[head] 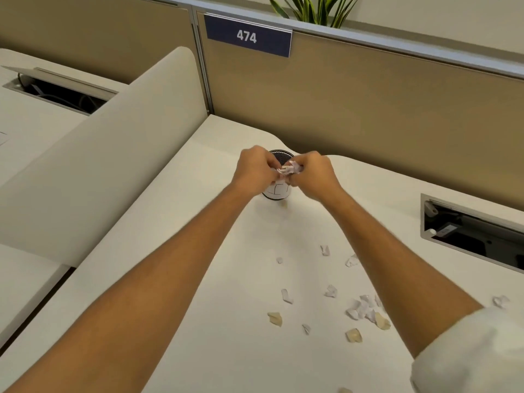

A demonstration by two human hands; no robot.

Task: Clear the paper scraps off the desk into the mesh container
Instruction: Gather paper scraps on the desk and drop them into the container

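Observation:
A black mesh container (279,156) with a white label on its front stands at the far side of the white desk (215,279). Both my hands are held together just above its near rim. My left hand (255,170) and my right hand (314,174) pinch a small crumpled bunch of paper scraps (289,170) between them. Several white and yellowish paper scraps (360,309) lie scattered on the desk at the near right, partly under my right forearm. One small yellowish scrap (284,205) lies right by the container's base.
A beige partition (368,109) with a blue "474" sign (247,36) runs behind the desk. A curved white divider (113,154) rises at the left. An open cable tray (470,231) is cut into the desk at the right. A plant (314,8) shows above the partition.

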